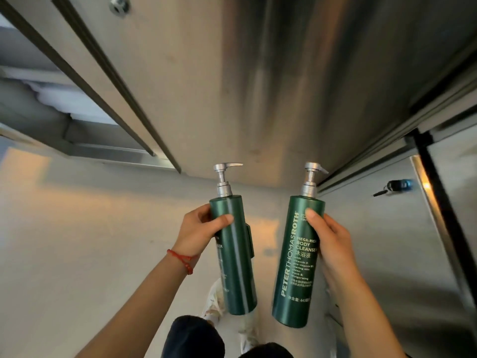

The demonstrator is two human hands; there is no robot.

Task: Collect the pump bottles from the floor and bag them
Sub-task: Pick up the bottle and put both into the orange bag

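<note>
Both pump bottles are off the floor and in the air: the left hand [196, 228] grips the left bottle [233, 257] high on its body, and the right hand [329, 244] grips the right bottle [296, 262] the same way, fingers [313, 215] curled round it. No bag is in view. The smooth bottles hang long below each grip, so one could likely slide down and drop on the floor [90, 228]. With no free hand, opening a bag looks awkward, and a pump head [227, 167] may catch on its rim.
</note>
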